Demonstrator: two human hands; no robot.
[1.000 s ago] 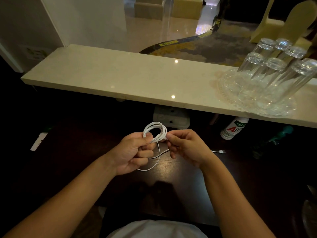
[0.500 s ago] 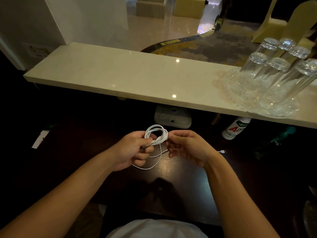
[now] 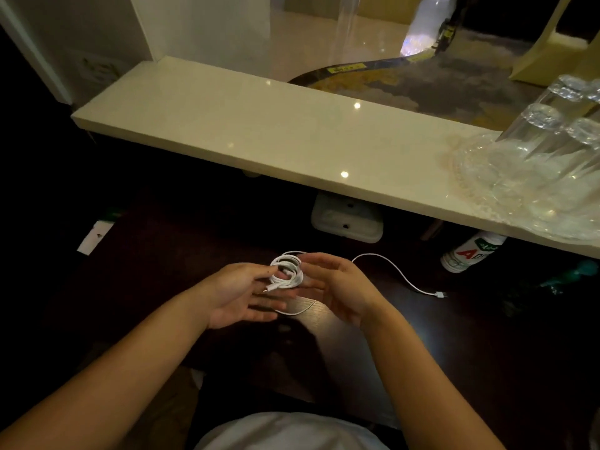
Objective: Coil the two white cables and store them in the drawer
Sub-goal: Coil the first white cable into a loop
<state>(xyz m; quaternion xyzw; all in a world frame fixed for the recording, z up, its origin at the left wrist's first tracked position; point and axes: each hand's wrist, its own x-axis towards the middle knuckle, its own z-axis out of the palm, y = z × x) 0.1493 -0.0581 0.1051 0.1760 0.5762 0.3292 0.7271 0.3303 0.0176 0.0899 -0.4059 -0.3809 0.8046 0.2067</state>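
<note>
Left hand (image 3: 237, 293) and right hand (image 3: 334, 287) are bare, forearms too. At six o'clock, a pale garment (image 3: 285, 431), probably a shirt.

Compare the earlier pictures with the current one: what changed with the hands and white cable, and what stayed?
Both hands opened up: the left hand and right hand, earlier pinching the coiled cable with curled fingers, now cradle it between straightened fingers. Unchanged: the cable's loose end lies on the dark table; glasses stand on the shelf.
</note>
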